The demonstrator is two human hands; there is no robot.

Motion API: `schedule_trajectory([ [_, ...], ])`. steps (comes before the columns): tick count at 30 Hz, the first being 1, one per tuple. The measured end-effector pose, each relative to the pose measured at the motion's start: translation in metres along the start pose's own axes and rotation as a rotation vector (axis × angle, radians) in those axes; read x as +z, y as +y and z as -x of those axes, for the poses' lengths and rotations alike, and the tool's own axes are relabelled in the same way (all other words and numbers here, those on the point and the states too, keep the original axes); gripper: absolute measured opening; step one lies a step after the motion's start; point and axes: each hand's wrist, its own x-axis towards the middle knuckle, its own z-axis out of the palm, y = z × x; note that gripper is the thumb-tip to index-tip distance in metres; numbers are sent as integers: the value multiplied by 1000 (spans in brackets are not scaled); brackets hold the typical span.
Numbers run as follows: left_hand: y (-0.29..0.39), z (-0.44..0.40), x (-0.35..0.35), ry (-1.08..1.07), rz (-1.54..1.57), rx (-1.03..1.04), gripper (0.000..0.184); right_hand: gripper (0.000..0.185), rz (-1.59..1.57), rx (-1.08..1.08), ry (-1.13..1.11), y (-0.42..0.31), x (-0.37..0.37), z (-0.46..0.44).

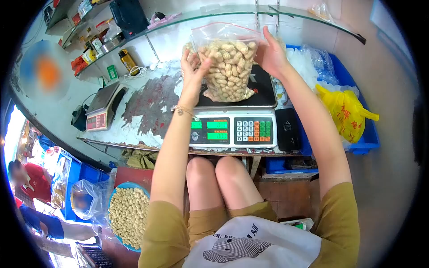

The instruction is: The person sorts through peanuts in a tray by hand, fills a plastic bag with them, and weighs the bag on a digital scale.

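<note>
A clear zip bag full of unshelled peanuts (230, 69) stands upright on the black plate of a digital scale (231, 130). My left hand (193, 73) is at the bag's left side, fingers spread and pointing up. On the other side, my right hand (271, 54) is open against or close beside the bag's upper right edge. Another pale bulge of peanuts shows behind my left fingers, mostly hidden. The scale's green displays are lit, beside a keypad with orange and green keys.
A black phone (288, 129) lies right of the scale. Farther right, a yellow bag (344, 111) hangs over a blue crate (372, 134). A smaller scale (103, 107) stands left. A basin of peanuts (128, 214) is low left. Glass shelf above; a person in red (38, 181) far left.
</note>
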Motion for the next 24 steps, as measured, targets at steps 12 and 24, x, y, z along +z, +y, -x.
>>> schedule_trajectory([
  [12,1,9,-62,-175,38,99,114,58,367,16,100,-24,-44,41],
  [24,7,24,-39,-226,-164,181,133,33,596,-383,614,-45,-20,55],
])
